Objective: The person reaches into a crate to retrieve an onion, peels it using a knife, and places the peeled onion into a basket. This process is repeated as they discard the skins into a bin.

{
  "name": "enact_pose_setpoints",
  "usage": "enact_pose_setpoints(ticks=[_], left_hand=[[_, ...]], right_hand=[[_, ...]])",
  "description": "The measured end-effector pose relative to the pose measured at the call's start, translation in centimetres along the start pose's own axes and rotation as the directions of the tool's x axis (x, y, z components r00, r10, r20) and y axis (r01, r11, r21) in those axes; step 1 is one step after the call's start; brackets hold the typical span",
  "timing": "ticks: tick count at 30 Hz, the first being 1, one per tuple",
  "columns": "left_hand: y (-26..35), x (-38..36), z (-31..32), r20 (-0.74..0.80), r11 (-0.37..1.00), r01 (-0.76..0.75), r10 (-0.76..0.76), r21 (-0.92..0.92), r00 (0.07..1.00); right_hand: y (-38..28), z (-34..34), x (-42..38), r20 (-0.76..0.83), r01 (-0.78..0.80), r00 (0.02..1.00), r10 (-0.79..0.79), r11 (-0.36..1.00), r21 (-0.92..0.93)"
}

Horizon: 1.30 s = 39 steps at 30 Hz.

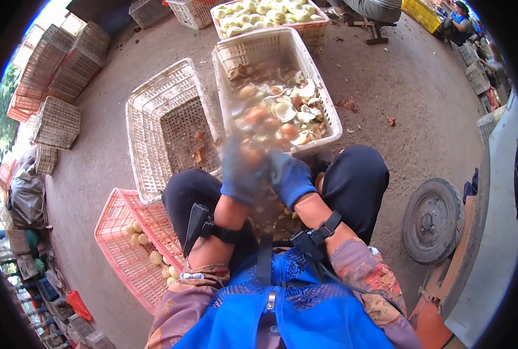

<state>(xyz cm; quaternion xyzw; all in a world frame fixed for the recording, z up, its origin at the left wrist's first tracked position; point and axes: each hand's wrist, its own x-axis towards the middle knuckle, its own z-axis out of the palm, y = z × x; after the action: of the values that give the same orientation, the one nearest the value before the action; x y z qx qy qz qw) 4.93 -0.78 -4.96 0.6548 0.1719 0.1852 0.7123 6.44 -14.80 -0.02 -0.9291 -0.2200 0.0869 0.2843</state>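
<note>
A blurred patch covers the middle of the view, over both gloved hands. My left hand (239,173), in a blue glove, is closed around a brownish onion (252,156), its outline smeared. Close beside it, my right hand (291,179), also in a blue glove, has its fingers curled in; whatever they grip is hidden. Just beyond the hands stands a white plastic crate (335,129) holding onions, some brown-skinned, and pale peeled pieces and skins (304,90). Between my knees, scraps lie on the ground, partly hidden by my arms.
Left of it, a tilted white crate (148,142) contains a few brown skins. A pink crate (125,250) by my left leg holds peeled onions (156,257). Farther off is a crate of peeled onions (267,14). A wheel (432,221) is at right; crates are stacked at left.
</note>
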Motion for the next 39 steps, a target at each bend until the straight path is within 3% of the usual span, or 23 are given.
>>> enact_pose_setpoints(ticks=[3,5,7,8,9,10,13,15,21,23,24,26,27,28,30,31,32,34,35,36,37,38,39], left_hand=[[2.3,0.0,0.9,0.075,0.991,0.066,-0.058,-0.119,0.996],[1.7,0.6,0.0,0.147,1.000,-0.009,0.012,-0.019,0.989],[2.4,0.8,-0.3,0.222,0.993,-0.092,0.073,0.077,0.972],[4.1,0.5,-0.1,0.221,0.988,0.137,-0.119,-0.070,0.968],[4.9,0.2,0.0,0.246,0.910,0.358,-0.305,-0.211,0.920],[4.8,0.0,0.1,0.246,0.908,0.362,-0.309,-0.209,0.918],[3.6,-0.1,0.3,0.179,0.962,0.207,-0.175,-0.178,0.968],[0.4,0.4,-1.0,0.204,0.983,-0.084,0.050,0.163,0.978],[-0.3,0.2,-0.1,0.151,0.959,-0.154,0.121,0.237,0.981],[0.9,-0.3,0.5,0.161,0.944,-0.208,0.171,0.257,0.972],[1.4,-0.3,0.7,0.170,0.938,-0.230,0.190,0.259,0.967],[2.2,-0.4,1.1,0.186,0.924,-0.276,0.232,0.265,0.955],[2.6,-0.4,1.2,0.200,0.909,-0.306,0.257,0.282,0.946],[3.0,-0.4,1.3,0.215,0.890,-0.343,0.287,0.301,0.933],[4.0,-0.5,1.4,0.253,0.843,-0.417,0.345,0.338,0.904],[4.5,-0.6,1.4,0.273,0.818,-0.452,0.372,0.355,0.887],[5.0,-0.7,1.5,0.297,0.787,-0.490,0.399,0.374,0.868],[5.6,-1.2,1.5,0.336,0.722,-0.556,0.446,0.412,0.829],[5.6,-1.5,1.5,0.358,0.696,-0.576,0.455,0.427,0.815],[5.0,-1.7,1.2,0.360,0.699,-0.575,0.452,0.426,0.816],[3.7,-1.7,0.3,0.302,0.922,-0.293,0.212,0.254,0.929],[2.7,-1.7,-0.5,0.296,0.998,0.044,-0.058,0.055,0.953],[1.7,-1.8,-1.0,0.344,0.913,0.382,-0.317,-0.139,0.884]], right_hand=[[1.4,0.4,0.2,0.037,0.005,0.999,-0.010,0.991,0.135],[1.4,-0.3,0.2,0.018,0.056,0.998,-0.062,0.974,0.218],[0.9,-1.1,0.0,0.003,0.145,0.989,-0.146,0.980,-0.134],[1.2,-1.1,0.3,0.004,0.144,0.990,-0.144,0.981,-0.133],[1.7,-1.1,0.7,-0.162,0.272,0.937,-0.311,0.937,-0.221],[2.1,-1.1,1.0,-0.306,0.372,0.828,-0.470,0.868,-0.328],[3.5,-1.1,1.8,-0.196,0.354,0.878,-0.437,0.867,-0.350],[3.6,-0.9,1.7,-0.137,0.333,0.911,-0.390,0.889,-0.314],[2.4,2.6,1.3,-0.323,0.125,0.916,-0.236,0.936,-0.328],[1.9,1.3,2.0,-0.044,-0.029,0.999,0.020,0.976,-0.217],[2.6,1.3,2.4,-0.047,-0.031,0.999,0.021,0.976,-0.217],[5.6,2.3,3.3,-0.267,0.052,0.964,0.018,0.967,0.250],[8.0,4.4,4.0,-0.125,0.068,0.992,0.023,0.731,0.679],[7.8,4.1,4.0,-0.122,0.070,0.992,0.019,0.730,0.679],[7.4,3.4,3.3,-0.126,0.131,0.991,-0.039,0.394,0.910],[6.3,1.3,2.9,-0.143,0.176,0.984,-0.104,0.665,0.726],[4.6,-0.2,2.6,-0.141,0.173,0.985,-0.103,0.663,0.729],[1.6,-1.5,2.0,-0.203,0.232,0.973,-0.112,0.423,0.876],[1.8,-1.4,1.6,-0.201,0.228,0.974,-0.108,0.423,0.877],[2.0,-1.3,1.3,-0.236,0.248,0.967,-0.096,0.559,0.791],[2.2,-1.3,1.2,-0.271,0.259,0.958,-0.092,0.681,0.685],[2.2,-1.3,1.2,-0.268,0.257,0.959,-0.092,0.682,0.685],[2.0,-1.3,1.1,-0.309,0.266,0.947,-0.084,0.743,0.614]])
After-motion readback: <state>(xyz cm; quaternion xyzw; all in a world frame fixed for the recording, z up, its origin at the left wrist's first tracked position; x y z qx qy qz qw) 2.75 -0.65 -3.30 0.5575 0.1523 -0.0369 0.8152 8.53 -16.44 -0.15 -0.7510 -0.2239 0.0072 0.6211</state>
